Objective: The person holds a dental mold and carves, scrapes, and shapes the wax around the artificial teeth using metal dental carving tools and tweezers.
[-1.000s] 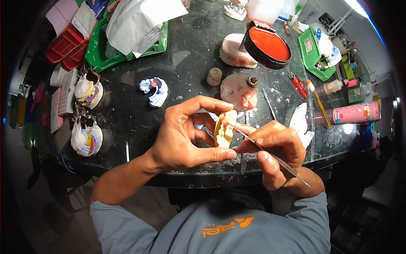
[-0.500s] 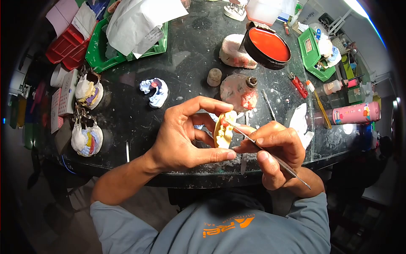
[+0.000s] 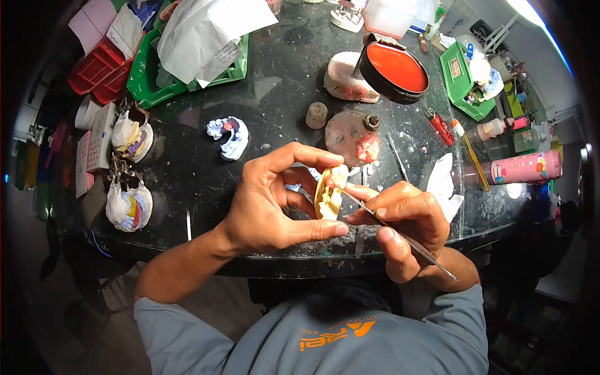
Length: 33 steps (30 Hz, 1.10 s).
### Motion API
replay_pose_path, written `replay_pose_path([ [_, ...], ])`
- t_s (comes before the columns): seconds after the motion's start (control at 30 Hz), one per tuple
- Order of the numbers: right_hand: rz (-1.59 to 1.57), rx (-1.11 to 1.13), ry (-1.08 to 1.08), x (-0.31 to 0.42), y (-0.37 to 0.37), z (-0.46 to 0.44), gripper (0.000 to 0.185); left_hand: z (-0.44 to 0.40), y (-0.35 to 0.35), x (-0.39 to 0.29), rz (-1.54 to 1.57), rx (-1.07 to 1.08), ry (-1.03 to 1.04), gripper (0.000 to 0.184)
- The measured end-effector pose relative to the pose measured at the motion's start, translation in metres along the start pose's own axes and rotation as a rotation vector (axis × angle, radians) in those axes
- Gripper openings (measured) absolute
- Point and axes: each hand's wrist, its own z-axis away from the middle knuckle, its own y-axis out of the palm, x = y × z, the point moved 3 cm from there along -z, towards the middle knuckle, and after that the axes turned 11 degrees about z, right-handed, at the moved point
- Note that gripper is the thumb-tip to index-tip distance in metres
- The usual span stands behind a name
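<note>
Yellow tooth model (image 3: 329, 195) in your left hand (image 3: 265, 203): index finger and thumb clamp its far and near ends, above the table (image 3: 281, 81). Your right hand (image 3: 409, 225) pinches a metal tool (image 3: 429, 256), its tip at the model's far end; whether it touches is unclear. Work on this piece looks under way, not finished, though how much is done or left is too small to judge. A blue tooth model (image 3: 235, 147) lies farther back, in neither of your 2 hands.
</note>
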Motion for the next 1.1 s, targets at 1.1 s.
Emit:
replay_pose_path([
  [1.1, 0.281, 0.036, -0.191, 0.006, -0.006, -0.014, 0.031, 0.0, -0.002, -0.002, -0.107, -0.007, 0.016, 0.065],
])
